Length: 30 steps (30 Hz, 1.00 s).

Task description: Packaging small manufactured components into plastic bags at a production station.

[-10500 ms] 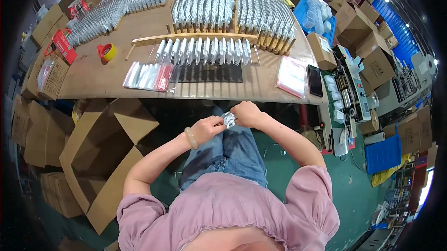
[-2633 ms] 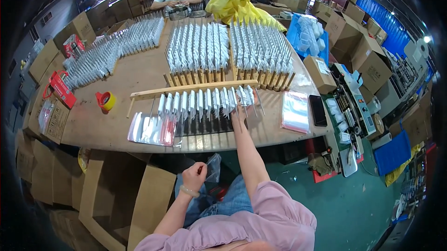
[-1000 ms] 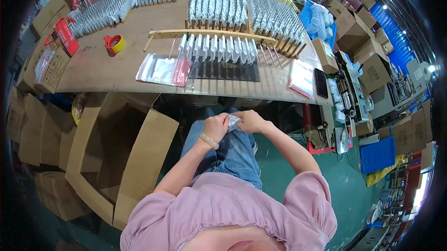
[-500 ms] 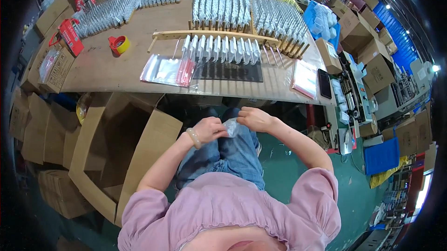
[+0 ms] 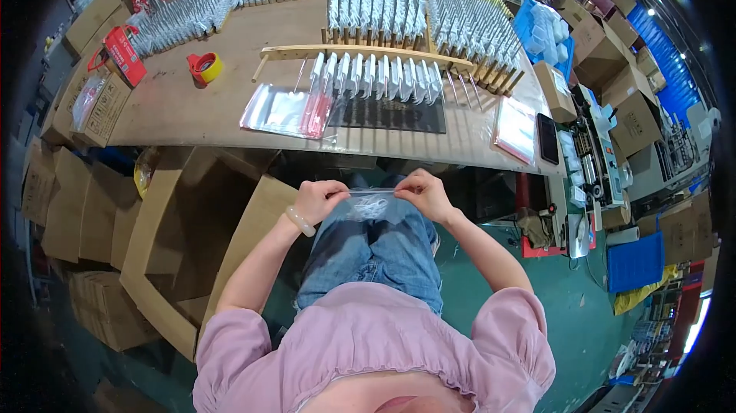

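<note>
A clear plastic zip bag (image 5: pixel 371 207) with small white pieces inside is stretched between my hands above my lap. My left hand (image 5: pixel 320 200) pinches its upper left corner. At the upper right corner, the fingers of my right hand (image 5: pixel 423 194) are closed on the bag's edge. On the table just beyond, a wooden rack (image 5: pixel 368 50) carries a row of white pieces (image 5: pixel 376 78) on metal rods. In front of that rack lie a stack of clear bags with red edges (image 5: pixel 287 111) and a dark flat plate (image 5: pixel 391 115).
An open cardboard box (image 5: pixel 253 240) stands close by my left forearm. The table (image 5: pixel 207 118) also bears a tape roll (image 5: pixel 205 68), more bags (image 5: pixel 515 129), a phone (image 5: pixel 547 138) and loaded rod racks (image 5: pixel 376 6). A sealing machine (image 5: pixel 592 152) is at the right.
My hands have moved apart, and the bag, bunched up before, is now spread flat between them. The view has shifted slightly.
</note>
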{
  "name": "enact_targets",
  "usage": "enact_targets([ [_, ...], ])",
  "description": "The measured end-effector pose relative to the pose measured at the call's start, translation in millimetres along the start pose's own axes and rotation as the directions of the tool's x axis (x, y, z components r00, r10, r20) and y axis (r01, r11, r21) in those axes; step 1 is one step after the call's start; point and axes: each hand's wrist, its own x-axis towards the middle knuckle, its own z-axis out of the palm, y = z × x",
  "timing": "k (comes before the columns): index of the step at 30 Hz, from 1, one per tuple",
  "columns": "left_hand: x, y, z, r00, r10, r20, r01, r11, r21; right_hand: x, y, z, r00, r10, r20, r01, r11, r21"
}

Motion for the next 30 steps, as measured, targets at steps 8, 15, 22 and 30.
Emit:
enact_targets([
  [8,-14,-19,4,0.951,0.258,-0.169,-0.274,0.958,-0.083,2,6,31,0.982,-0.156,-0.102,0.168,0.978,0.125],
  [15,-59,-34,48,0.949,-0.314,0.013,0.299,0.889,-0.346,0,28,46,0.922,-0.347,0.171,0.385,0.788,-0.48],
  [22,-53,-24,49,0.975,-0.217,-0.05,0.203,0.959,-0.196,16,9,85,0.877,-0.419,0.235,0.475,0.827,-0.3],
  [30,-45,-7,21,0.98,-0.167,-0.109,0.142,0.968,-0.207,28,-9,80,0.851,-0.485,0.202,0.52,0.831,-0.195],
])
